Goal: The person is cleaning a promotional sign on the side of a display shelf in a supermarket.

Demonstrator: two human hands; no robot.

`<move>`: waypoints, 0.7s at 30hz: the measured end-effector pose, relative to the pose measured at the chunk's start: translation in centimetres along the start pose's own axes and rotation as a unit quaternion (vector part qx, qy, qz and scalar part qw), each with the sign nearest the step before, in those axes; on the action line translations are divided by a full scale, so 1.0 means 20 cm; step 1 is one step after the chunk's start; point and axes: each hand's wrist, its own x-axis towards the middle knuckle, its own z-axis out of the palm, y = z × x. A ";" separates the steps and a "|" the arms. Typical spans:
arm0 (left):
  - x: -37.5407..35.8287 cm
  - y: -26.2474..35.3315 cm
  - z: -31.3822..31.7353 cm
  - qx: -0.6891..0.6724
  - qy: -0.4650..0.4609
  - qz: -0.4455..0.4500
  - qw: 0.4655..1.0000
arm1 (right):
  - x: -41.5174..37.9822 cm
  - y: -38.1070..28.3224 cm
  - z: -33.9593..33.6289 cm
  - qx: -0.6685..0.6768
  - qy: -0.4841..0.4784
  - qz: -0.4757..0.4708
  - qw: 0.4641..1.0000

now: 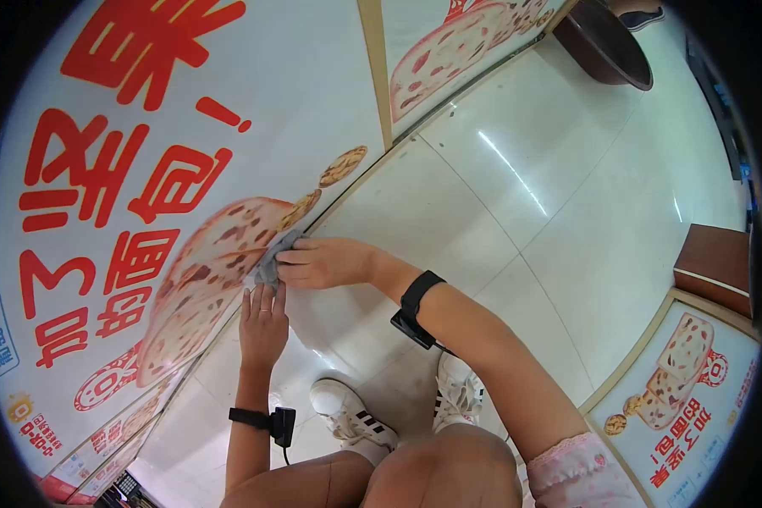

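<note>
A crumpled grey cloth (273, 261) is pressed against the bottom edge of a large printed advertising panel (296, 102) showing bread and red lettering. My right hand (317, 261) grips the cloth, its fingers bent over the right side. Just below, my left hand (264, 326) has its fingers stretched out, with the fingertips touching the cloth's lower edge. A ring shows on one finger. Part of the cloth is hidden beneath my hands. Each of my wrists or forearms carries a black strap with a small box.
Glossy pale floor tiles (491, 229) stretch to the right of the panel. A dark brown tub (605, 46) stands at the top, near another person's shoe (642, 19). A smaller bread-printed panel (681, 398) is at lower right. My white sneakers (351, 411) are below my hands.
</note>
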 end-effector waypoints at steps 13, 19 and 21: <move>0.49 0.25 -0.40 -0.025 0.191 0.003 0.981 | 0.11 0.29 -0.53 -0.026 0.251 0.260 0.932; 0.31 0.17 -0.20 0.013 0.138 -0.015 0.990 | 0.15 0.08 -0.26 0.085 0.294 0.389 0.869; 0.18 0.10 -0.13 0.027 0.100 -0.021 0.994 | 0.10 -0.04 -0.06 0.132 0.254 0.434 0.854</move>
